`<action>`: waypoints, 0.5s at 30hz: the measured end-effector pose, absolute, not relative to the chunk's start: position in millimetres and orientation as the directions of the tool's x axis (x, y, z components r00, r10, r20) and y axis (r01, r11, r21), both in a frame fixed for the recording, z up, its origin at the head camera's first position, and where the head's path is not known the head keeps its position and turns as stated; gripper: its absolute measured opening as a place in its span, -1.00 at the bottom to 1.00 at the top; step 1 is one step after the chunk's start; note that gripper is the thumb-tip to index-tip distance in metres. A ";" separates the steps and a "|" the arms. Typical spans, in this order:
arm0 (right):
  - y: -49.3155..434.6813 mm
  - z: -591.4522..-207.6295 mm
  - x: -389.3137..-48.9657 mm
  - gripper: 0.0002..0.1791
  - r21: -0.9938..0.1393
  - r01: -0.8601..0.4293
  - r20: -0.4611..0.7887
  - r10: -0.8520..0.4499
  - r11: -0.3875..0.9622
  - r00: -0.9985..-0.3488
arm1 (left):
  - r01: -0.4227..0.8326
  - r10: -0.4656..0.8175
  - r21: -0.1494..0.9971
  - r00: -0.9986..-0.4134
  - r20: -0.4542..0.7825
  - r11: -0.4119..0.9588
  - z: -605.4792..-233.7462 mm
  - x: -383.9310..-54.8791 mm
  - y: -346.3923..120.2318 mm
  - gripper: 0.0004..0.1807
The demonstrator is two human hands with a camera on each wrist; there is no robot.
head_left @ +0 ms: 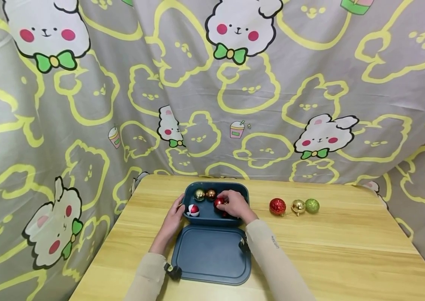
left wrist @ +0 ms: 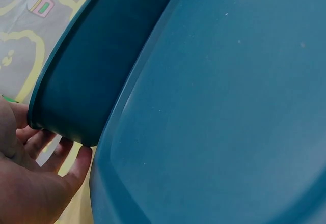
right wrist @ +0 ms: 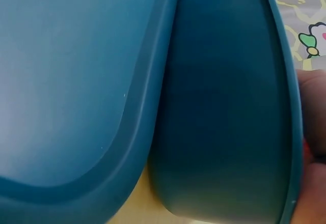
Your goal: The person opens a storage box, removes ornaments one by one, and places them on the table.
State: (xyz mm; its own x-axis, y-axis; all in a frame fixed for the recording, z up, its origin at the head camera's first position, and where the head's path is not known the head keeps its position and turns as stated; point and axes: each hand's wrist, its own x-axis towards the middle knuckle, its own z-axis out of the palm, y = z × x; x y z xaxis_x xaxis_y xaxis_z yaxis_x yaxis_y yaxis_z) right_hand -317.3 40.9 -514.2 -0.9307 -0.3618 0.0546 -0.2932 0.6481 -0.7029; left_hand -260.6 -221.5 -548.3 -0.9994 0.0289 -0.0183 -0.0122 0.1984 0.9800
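Observation:
A dark blue rectangular box (head_left: 212,222) stands on the table without its lid. My left hand (head_left: 175,215) holds its left end, fingers against the outer wall and rim. In the left wrist view, the fingertips (left wrist: 81,155) bend against that end. Inside the box, my right hand (head_left: 233,203) grips a shiny red ball ornament (head_left: 218,202), partly covered by fingers. Also in the box are a gold ball (head_left: 199,194), a copper-coloured ball (head_left: 211,194) and a red-and-white ball (head_left: 193,210). Another dark red thing beneath the right hand is mostly hidden.
The flat blue lid (head_left: 212,255) lies in front of the box, between the forearms. To the right are a red glitter ball (head_left: 277,206), a gold ball (head_left: 298,207) and a green ball (head_left: 312,205) on the wooden table (head_left: 348,246). A patterned curtain (head_left: 257,125) hangs behind.

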 end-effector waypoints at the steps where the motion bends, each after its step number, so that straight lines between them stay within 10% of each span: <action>1: 41.3 -513.7 -317.2 -0.68 -0.704 -0.295 0.057 -0.362 0.647 -0.931 | -0.010 0.031 0.980 -0.999 -0.017 0.200 -548.0 -260.6 -221.3 -0.44; 15: 54.4 -495.0 -313.4 -0.62 -0.744 -0.329 0.118 -0.371 0.581 -0.921 | -0.032 0.042 0.982 -0.998 -0.041 0.185 -523.2 -250.1 -215.1 -0.43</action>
